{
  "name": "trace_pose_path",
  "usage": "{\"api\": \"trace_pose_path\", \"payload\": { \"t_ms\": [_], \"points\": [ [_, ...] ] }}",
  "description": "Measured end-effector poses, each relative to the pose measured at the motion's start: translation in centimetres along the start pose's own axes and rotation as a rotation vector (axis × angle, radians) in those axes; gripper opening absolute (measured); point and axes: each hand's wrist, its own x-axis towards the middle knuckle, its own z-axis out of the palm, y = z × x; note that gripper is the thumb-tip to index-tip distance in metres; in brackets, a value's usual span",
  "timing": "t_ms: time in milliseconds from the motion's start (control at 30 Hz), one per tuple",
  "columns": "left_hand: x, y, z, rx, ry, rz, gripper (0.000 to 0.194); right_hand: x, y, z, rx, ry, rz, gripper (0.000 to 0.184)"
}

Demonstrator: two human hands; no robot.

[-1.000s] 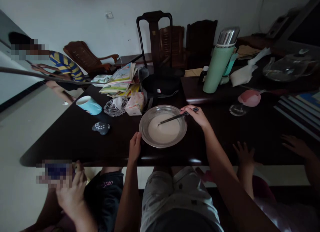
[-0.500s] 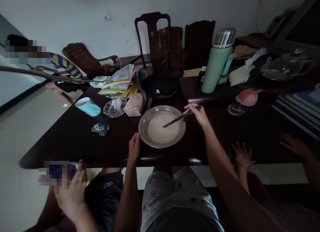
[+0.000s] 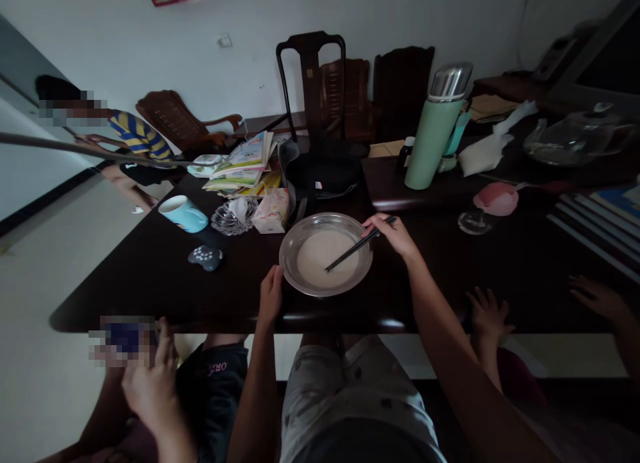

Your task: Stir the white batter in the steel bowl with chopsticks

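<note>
A wide metal bowl [image 3: 290, 248] stands near the front edge of the dark table, with a pale, milky liquid [image 3: 311, 255] in it. My left hand [image 3: 271, 294] is closed at the bowl's left rim, thumb on top; its other fingers are mostly hidden. Over the right rim, my right hand [image 3: 393, 235] grips dark chopsticks [image 3: 351, 250] near their upper ends. They slant down to the left, their tips in the liquid.
Behind the bowl are a tissue box [image 3: 271, 211], a glass dish [image 3: 233, 218] and books [image 3: 243, 158]. Left are a blue mug [image 3: 183, 214] and a game controller [image 3: 205, 257]. A green thermos [image 3: 434, 143] stands back right. Another person's hands [image 3: 490, 313] rest on the table at right.
The chopstick tips have moved through the liquid, first to the right, then nearer to me. My left hand has stayed at the rim. The view has shifted slightly.
</note>
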Motion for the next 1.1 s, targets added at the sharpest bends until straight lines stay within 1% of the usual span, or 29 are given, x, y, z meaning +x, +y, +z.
{"api": "trace_pose_path", "payload": {
  "t_ms": [67,100,200,233,267,300,400,433,467,600,633,667,767,800,833,867,967,1000,1033,1100],
  "points": [
    [0.04,0.02,0.00,-0.004,0.001,-0.001,0.045,0.01,-0.15,0.26,-0.008,-0.050,-0.002,0.039],
    [0.06,0.02,0.01,-0.006,0.002,-0.001,0.045,0.00,-0.23,0.27,-0.014,-0.035,-0.007,0.038],
    [0.12,-0.04,0.02,-0.007,-0.005,-0.003,0.046,-0.05,-0.42,-0.07,-0.032,0.101,-0.025,0.038],
    [0.13,-0.08,0.03,-0.008,-0.004,-0.004,0.046,-0.07,-0.46,-0.18,-0.032,0.128,-0.027,0.039],
    [0.12,-0.13,0.03,-0.009,-0.001,-0.006,0.046,-0.09,-0.48,-0.22,-0.027,0.128,-0.025,0.040],
    [0.11,-0.19,0.03,-0.012,0.003,-0.008,0.046,-0.10,-0.49,-0.17,-0.020,0.102,-0.020,0.041],
    [0.05,-0.33,-0.01,-0.019,0.001,-0.012,0.046,-0.07,-0.47,0.23,-0.013,-0.034,-0.004,0.041],
    [0.03,-0.33,-0.02,-0.018,-0.005,-0.011,0.046,-0.05,-0.44,0.30,-0.017,-0.048,-0.007,0.040],
    [0.01,-0.29,-0.03,-0.017,-0.007,-0.008,0.046,-0.04,-0.40,0.28,-0.022,-0.035,-0.012,0.039],
    [-0.01,0.04,-0.03,-0.012,-0.008,0.011,0.046,-0.07,-0.29,-0.43,-0.029,0.147,-0.018,0.041],
    [-0.01,0.12,-0.02,-0.012,-0.009,0.011,0.046,-0.09,-0.29,-0.51,-0.022,0.155,-0.014,0.041],
    [0.00,0.16,-0.01,-0.011,-0.011,0.010,0.046,-0.11,-0.30,-0.49,-0.014,0.129,-0.007,0.042],
    [0.07,0.08,0.01,-0.009,-0.002,0.005,0.046,-0.10,-0.35,-0.01,-0.012,-0.031,0.004,0.041],
    [0.09,0.00,0.00,-0.009,0.002,0.006,0.047,-0.07,-0.33,0.12,-0.021,-0.066,-0.001,0.040],
    [0.11,-0.09,-0.01,-0.008,0.004,0.007,0.047,-0.03,-0.28,0.14,-0.030,-0.069,-0.009,0.039],
    [0.13,-0.18,-0.02,-0.008,0.005,0.010,0.047,0.00,-0.20,0.05,-0.036,-0.040,-0.015,0.039],
    [0.12,-0.30,-0.06,-0.013,0.000,0.019,0.046,0.01,0.10,-0.57,-0.020,0.111,-0.017,0.041],
    [0.10,-0.29,-0.07,-0.015,-0.003,0.019,0.046,0.00,0.16,-0.69,-0.007,0.134,-0.016,0.042],
    [0.07,-0.25,-0.07,-0.017,-0.006,0.018,0.046,-0.01,0.17,-0.67,0.007,0.128,-0.014,0.043],
    [0.01,-0.13,-0.08,-0.019,-0.008,0.012,0.046,-0.01,0.06,-0.26,0.013,0.035,0.009,0.043]
  ]
}}
